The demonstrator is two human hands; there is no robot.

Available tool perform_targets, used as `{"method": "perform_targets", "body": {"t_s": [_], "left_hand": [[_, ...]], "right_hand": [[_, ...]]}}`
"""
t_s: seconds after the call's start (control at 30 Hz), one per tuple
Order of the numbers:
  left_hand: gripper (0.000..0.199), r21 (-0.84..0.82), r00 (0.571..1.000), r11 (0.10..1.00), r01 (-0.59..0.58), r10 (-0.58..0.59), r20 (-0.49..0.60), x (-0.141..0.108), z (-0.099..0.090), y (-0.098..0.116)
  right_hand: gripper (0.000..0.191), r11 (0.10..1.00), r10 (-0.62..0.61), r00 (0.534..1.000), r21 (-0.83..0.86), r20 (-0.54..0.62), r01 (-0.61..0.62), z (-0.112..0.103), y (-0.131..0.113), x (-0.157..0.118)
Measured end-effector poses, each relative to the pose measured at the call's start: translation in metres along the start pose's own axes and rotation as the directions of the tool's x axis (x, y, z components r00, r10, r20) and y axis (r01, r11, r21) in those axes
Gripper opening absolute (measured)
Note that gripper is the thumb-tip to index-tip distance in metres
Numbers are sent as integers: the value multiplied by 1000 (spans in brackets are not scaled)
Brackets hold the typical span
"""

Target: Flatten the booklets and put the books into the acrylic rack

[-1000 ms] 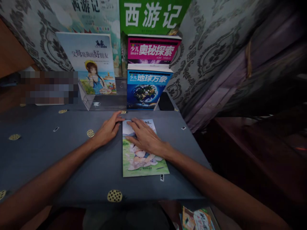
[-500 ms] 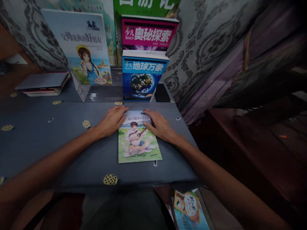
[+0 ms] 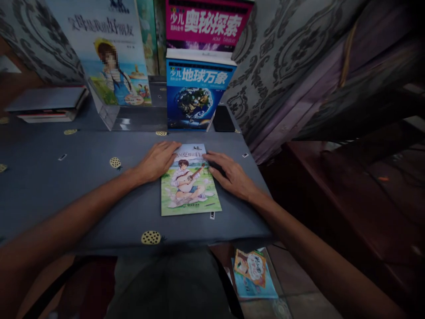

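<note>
A book (image 3: pixel 187 192) lies flat on the grey tablecloth, its cover showing a figure playing a guitar on grass. Along its upper left edge rests my left hand (image 3: pixel 158 161), fingers stretched out, the tips over the corner of the cover and part of the title. My right hand (image 3: pixel 232 176) is at the upper right edge, also open, fingertips at the border of the cover and thumb apart from the fingers. Neither hand grips the book.
Behind stand a blue Earth book (image 3: pixel 195 95), a magenta book (image 3: pixel 206 26) and a pale-blue book (image 3: pixel 109 57) on a clear stand (image 3: pixel 109 117). A black phone (image 3: pixel 224 119) lies right, a book stack (image 3: pixel 48 104) left. More books (image 3: pixel 254 274) lie below the table edge.
My right hand has slid slightly right, uncovering more of the cover's right side. My left hand stays at the left edge. The whole view has shifted, so the table things appear higher.
</note>
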State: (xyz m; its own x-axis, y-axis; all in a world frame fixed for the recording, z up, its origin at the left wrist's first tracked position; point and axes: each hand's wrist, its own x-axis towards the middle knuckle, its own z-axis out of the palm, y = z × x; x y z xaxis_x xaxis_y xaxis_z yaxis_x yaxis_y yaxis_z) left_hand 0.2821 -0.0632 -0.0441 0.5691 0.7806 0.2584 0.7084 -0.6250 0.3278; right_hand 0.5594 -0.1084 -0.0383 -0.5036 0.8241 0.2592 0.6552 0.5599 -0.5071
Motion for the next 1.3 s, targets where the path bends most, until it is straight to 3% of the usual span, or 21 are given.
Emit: {"method": "perform_targets", "body": {"t_s": [0.23,0.33,0.4,0.53,0.63,0.73,0.87,0.97,1.07,1.2,1.3], "left_hand": [[40,-11,1000,1000,16,-16,12,0,-1,2],[40,-6,1000,1000,6,-6,0,0,0,0],[40,-7,1000,1000,-3,3,-12,0,0,-1],[39,-6,1000,1000,-24,24,-11,-1,-2,-2],[40,-12,999,999,-35,35,-11,-2,-3,-2],[39,-19,999,999,-38,38,-19,-2,-1,-3],[38,-27,999,999,-23,22,-23,-2,1,-4],[39,-33,1000,999,-15,15,-8,-2,0,-3],[39,-42,1000,999,-20,20,-10,-3,-2,-1],[36,-34,997,999,-25,22,-71,-3,-3,-2],[34,-5,993,1000,-16,16,-118,-4,-1,-4]], "right_hand": [[33,998,-49,999,47,-2,49,-11,-32,-67],[35,996,-92,995,6,-42,92,-7,-57,-79],[40,991,-131,991,-26,-33,130,6,-83,-77],[49,960,-270,952,-41,144,279,45,-139,-59],[61,957,-260,944,-74,203,280,65,-157,-53],[67,975,-191,967,-86,167,207,67,-149,-63],[74,985,-60,996,-155,64,69,55,-122,-92],[74,973,38,999,-229,2,-36,45,-107,-112],[68,970,60,997,-234,-42,-69,36,-100,-121],[47,982,55,995,-177,-81,-68,22,-89,-112],[38,986,21,995,-165,-101,-38,15,-84,-84]]}}
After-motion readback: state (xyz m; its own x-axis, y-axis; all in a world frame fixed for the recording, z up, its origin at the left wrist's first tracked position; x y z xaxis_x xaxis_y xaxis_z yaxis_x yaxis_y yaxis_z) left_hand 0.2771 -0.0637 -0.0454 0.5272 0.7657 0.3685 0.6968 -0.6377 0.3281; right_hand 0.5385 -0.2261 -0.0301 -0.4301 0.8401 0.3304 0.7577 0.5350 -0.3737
